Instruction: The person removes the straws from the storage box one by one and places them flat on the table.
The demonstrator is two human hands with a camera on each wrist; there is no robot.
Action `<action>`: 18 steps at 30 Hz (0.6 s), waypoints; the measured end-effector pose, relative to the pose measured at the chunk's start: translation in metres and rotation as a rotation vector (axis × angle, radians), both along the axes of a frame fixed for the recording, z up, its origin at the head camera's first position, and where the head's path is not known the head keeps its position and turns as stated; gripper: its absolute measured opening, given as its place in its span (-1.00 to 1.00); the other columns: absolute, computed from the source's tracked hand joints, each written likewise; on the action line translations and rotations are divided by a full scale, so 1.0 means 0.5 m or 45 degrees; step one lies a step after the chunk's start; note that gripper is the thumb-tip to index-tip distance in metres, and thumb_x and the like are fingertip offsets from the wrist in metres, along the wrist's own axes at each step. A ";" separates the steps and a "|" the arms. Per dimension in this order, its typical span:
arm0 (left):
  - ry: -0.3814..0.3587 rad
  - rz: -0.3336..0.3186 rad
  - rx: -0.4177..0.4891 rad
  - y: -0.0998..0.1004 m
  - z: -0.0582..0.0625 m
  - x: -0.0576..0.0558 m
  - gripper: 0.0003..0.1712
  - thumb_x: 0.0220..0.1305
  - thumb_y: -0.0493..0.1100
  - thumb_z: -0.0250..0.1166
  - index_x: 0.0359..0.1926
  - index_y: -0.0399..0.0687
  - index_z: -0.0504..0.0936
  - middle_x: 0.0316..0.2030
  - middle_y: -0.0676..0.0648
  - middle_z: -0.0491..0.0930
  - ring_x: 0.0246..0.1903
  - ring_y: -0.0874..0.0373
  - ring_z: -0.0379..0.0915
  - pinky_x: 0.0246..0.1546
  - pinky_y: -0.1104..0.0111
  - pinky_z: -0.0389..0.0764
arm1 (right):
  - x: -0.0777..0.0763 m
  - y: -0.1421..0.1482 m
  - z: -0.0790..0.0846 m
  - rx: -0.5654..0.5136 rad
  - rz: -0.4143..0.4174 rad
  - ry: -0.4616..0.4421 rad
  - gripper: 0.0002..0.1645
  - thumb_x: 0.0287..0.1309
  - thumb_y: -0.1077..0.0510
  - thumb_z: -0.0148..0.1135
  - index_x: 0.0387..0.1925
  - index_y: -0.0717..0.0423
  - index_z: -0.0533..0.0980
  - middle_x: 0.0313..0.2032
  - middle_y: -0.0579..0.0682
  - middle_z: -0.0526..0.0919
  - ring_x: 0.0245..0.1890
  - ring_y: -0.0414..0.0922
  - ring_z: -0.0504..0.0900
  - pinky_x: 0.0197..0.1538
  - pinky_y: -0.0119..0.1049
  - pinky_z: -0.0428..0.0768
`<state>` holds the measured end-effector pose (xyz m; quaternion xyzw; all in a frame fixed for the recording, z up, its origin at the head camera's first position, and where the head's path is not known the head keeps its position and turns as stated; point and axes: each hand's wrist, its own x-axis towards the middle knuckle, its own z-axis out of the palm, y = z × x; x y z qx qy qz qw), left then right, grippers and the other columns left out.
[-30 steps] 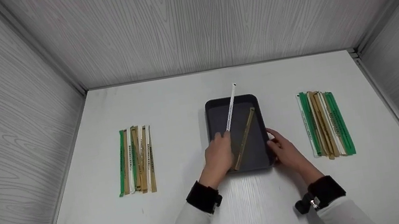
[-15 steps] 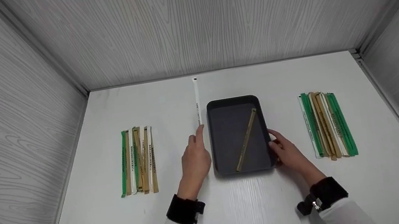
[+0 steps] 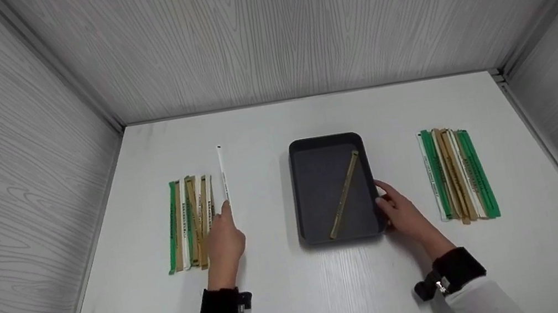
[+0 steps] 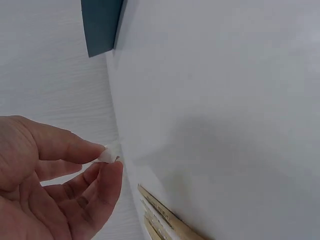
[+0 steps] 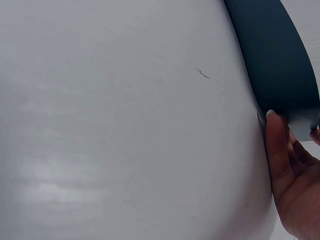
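Between thumb and index finger, my left hand (image 3: 225, 243) pinches a white paper-wrapped straw (image 3: 223, 173), which points away from me just right of the left row of straws. In the left wrist view only a short white end (image 4: 111, 153) of it shows at the fingertips. My right hand (image 3: 406, 217) rests against the right side of a dark tray (image 3: 308, 230), thumb and fingers touching its outside. In the right wrist view the thumb lies at the foot of the tray wall (image 5: 280, 60). One brown wrapped straw (image 3: 344, 196) lies slanted inside the tray.
On the left of the white table (image 3: 290, 300) lies a row of green, brown and white wrapped straws (image 3: 186, 224), partly behind my left hand. A similar row (image 3: 455, 173) lies on the right. Grey wood-grain panels (image 3: 259, 31) stand round the table's back and sides.
My left hand has carried the white straw from over the tray leftward to beside the left row. My right hand, the tray and the brown straw stay in place.
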<state>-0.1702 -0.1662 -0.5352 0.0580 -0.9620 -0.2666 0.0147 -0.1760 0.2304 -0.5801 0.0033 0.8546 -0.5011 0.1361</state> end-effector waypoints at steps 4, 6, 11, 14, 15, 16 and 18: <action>-0.062 0.040 0.022 -0.027 -0.009 0.005 -0.31 0.21 -0.58 0.06 0.39 -0.37 0.26 0.07 -0.45 0.49 -0.13 -0.22 0.54 -0.25 0.05 0.58 | 0.002 -0.001 -0.001 -0.020 -0.006 0.000 -0.38 0.52 -0.02 -0.10 0.52 -0.12 0.08 0.10 0.21 0.48 -0.19 0.03 0.55 -0.35 -0.17 0.59; -0.092 0.062 0.032 -0.037 -0.014 0.006 -0.31 0.21 -0.59 0.07 0.39 -0.37 0.26 0.16 -0.43 0.44 -0.04 -0.23 0.51 -0.18 0.04 0.57 | 0.002 -0.001 0.000 -0.024 -0.002 0.000 -0.38 0.52 -0.01 -0.10 0.52 -0.11 0.08 0.10 0.22 0.48 -0.19 0.03 0.55 -0.35 -0.17 0.59; -0.163 0.101 0.029 -0.057 -0.018 0.012 -0.26 0.15 -0.62 0.10 0.40 -0.35 0.27 0.29 -0.40 0.33 0.17 -0.29 0.37 -0.03 0.01 0.53 | 0.004 -0.003 0.002 -0.029 0.010 -0.004 -0.36 0.53 -0.01 -0.10 0.53 -0.10 0.05 0.11 0.24 0.47 -0.22 0.03 0.57 -0.39 -0.16 0.60; -0.193 0.106 0.024 -0.064 -0.019 0.014 -0.31 0.17 -0.60 0.09 0.37 -0.34 0.32 0.25 -0.39 0.38 0.15 -0.29 0.39 -0.03 0.00 0.53 | 0.004 -0.003 0.003 -0.025 0.009 -0.001 -0.36 0.53 -0.01 -0.11 0.52 -0.11 0.06 0.10 0.23 0.47 -0.23 0.04 0.57 -0.41 -0.15 0.60; -0.198 0.108 0.023 -0.065 -0.020 0.014 -0.33 0.19 -0.60 0.08 0.35 -0.34 0.34 0.23 -0.39 0.40 0.13 -0.28 0.41 -0.04 0.00 0.54 | 0.003 -0.003 0.003 -0.022 0.012 0.000 -0.37 0.53 -0.01 -0.11 0.52 -0.11 0.05 0.10 0.24 0.47 -0.23 0.04 0.56 -0.41 -0.15 0.60; -0.204 0.111 0.021 -0.067 -0.021 0.014 -0.37 0.20 -0.58 0.08 0.33 -0.35 0.37 0.20 -0.39 0.43 0.09 -0.27 0.45 -0.08 0.00 0.56 | 0.003 -0.003 0.003 -0.017 0.012 0.003 -0.37 0.53 -0.01 -0.11 0.52 -0.10 0.06 0.11 0.23 0.47 -0.22 0.04 0.56 -0.40 -0.15 0.60; -0.210 0.121 0.015 -0.068 -0.022 0.014 -0.40 0.21 -0.56 0.09 0.30 -0.34 0.41 0.15 -0.39 0.48 0.01 -0.26 0.50 -0.18 0.00 0.58 | 0.003 -0.004 0.004 -0.013 0.009 0.002 -0.37 0.53 0.00 -0.11 0.52 -0.11 0.06 0.11 0.23 0.47 -0.20 0.04 0.56 -0.40 -0.15 0.60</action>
